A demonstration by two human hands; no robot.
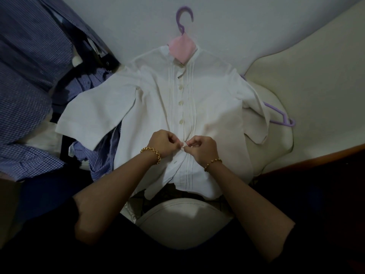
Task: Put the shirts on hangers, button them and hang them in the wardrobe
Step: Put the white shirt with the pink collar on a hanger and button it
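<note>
1. Head view: a white shirt [158, 107] lies flat, front up, on a pale sheet [237, 20]. It is on a purple hanger [183, 18] whose hook sticks out past the collar.
2. Several buttons [180, 103] down the front look done up, while the hem end lies open.
3. The left hand [162, 142] and right hand [203, 148] meet at the front strip just below the lowest fastened button. Each has its fingers curled and pinches an edge of the cloth. The button between them is too small to make out.
4. The shirt looks thin, light and limp, so it will likely bunch and slide. It is best held close to the buttonhole, and later lifted by the hanger hook.
5. A heap of blue shirts [29, 76] lies at the left, under the near sleeve. A spare hanger [280, 118] peeps out beside the other sleeve.
</note>
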